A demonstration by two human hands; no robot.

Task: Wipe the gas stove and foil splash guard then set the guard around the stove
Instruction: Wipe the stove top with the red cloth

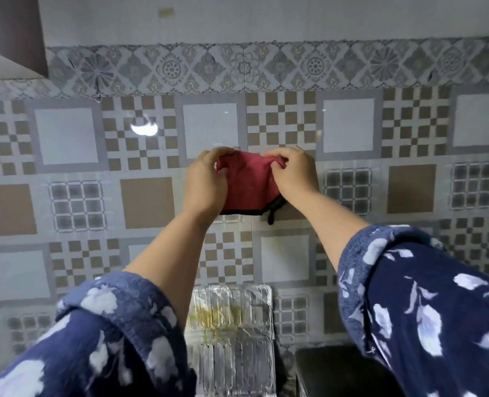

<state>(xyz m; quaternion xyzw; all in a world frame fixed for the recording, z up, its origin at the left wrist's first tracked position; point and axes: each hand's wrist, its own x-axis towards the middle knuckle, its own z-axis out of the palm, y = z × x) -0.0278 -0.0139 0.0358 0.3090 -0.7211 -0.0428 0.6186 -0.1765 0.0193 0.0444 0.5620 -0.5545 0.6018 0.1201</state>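
Observation:
Both my hands are raised against the tiled wall, holding a red cloth [247, 183] with a black edge and a small black loop. My left hand [206, 181] grips its left side and my right hand [293, 174] pinches its upper right corner. Far below, between my forearms, the ribbed foil splash guard [232, 336] stands upright against the wall, with yellowish stains on its upper part. At the bottom right shows a dark corner, possibly the gas stove [332, 368]; most of it is hidden by my right sleeve.
The patterned tile wall [349, 130] fills the view. A dark cabinet [11, 32] hangs at the top left. My blue floral sleeves cover the lower corners.

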